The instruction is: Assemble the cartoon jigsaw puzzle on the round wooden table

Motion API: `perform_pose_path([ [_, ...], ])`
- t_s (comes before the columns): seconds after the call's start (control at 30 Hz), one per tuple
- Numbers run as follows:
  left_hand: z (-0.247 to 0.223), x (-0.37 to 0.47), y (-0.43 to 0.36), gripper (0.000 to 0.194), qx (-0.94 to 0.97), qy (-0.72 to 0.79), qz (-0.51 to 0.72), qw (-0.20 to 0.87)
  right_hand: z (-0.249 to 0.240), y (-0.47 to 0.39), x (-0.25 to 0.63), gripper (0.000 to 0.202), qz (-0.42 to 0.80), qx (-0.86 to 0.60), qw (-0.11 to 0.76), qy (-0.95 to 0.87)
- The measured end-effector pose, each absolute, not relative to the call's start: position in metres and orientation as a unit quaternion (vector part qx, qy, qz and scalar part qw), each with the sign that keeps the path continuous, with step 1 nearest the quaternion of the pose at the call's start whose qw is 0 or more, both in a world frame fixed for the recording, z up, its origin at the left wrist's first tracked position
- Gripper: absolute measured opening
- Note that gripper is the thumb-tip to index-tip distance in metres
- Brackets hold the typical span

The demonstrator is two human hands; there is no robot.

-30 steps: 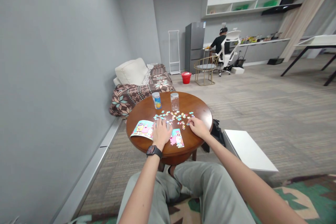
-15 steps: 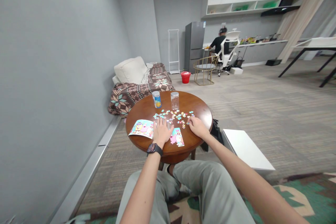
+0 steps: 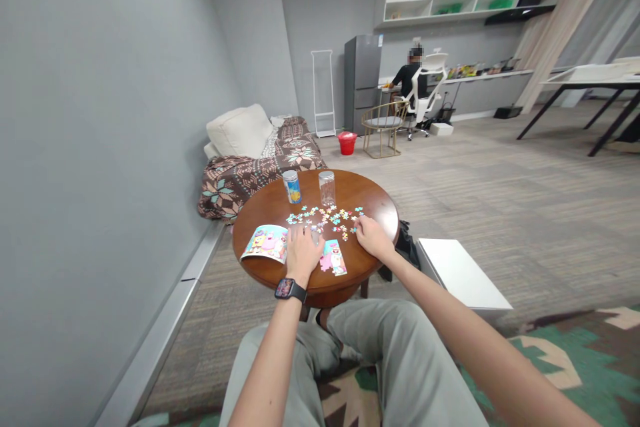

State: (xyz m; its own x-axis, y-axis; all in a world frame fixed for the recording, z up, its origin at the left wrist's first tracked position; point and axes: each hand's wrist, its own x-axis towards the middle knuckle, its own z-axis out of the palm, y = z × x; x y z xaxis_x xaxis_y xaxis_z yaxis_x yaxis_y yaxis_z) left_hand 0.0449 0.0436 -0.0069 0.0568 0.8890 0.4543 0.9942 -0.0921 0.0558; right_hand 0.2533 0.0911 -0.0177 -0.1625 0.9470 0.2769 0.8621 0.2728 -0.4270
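Note:
My left hand (image 3: 303, 255), with a black watch on the wrist, lies flat with stretched fingers on the round wooden table (image 3: 265, 207). It rests between a curved picture sheet (image 3: 267, 243) with cartoon figures and a partly joined jigsaw puzzle (image 3: 333, 258). My right hand (image 3: 373, 239) is at the right edge of the loose puzzle pieces (image 3: 327, 216), its fingers drawn together on a small light-blue puzzle piece (image 3: 355, 230). The fingertips partly hide that piece.
Behind the pieces stand a clear jar (image 3: 327, 190) and a jar with a blue label (image 3: 293, 188). A white box (image 3: 465, 272) is on the floor at right. A covered sofa (image 3: 250, 167) lies beyond the table. A person (image 3: 411, 80) sits at a far counter.
The whole view has shifted slightly, with the scene moving left and up. Both hands keep nearly the same places on the table, and the joined puzzle looks unchanged.

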Motion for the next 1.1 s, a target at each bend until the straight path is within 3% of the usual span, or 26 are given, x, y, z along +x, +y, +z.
perform_pose_path([
  [0.27, -0.008, 0.045, 0.044, 0.034, -0.719, -0.659, -0.182, 0.125, -0.007, 0.083, 0.248, 0.024, 0.042, -0.645, 0.188, -0.74],
  [0.63, -0.011, 0.044, 0.045, 0.032, -0.721, -0.655, -0.195, 0.111, -0.002, 0.078, 0.243, 0.044, 0.006, -0.689, 0.155, -0.708],
  [1.1, -0.002, 0.045, 0.042, 0.027, -0.723, -0.66, -0.174, 0.107, -0.001, 0.076, 0.244, 0.033, 0.004, -0.683, 0.164, -0.712],
])
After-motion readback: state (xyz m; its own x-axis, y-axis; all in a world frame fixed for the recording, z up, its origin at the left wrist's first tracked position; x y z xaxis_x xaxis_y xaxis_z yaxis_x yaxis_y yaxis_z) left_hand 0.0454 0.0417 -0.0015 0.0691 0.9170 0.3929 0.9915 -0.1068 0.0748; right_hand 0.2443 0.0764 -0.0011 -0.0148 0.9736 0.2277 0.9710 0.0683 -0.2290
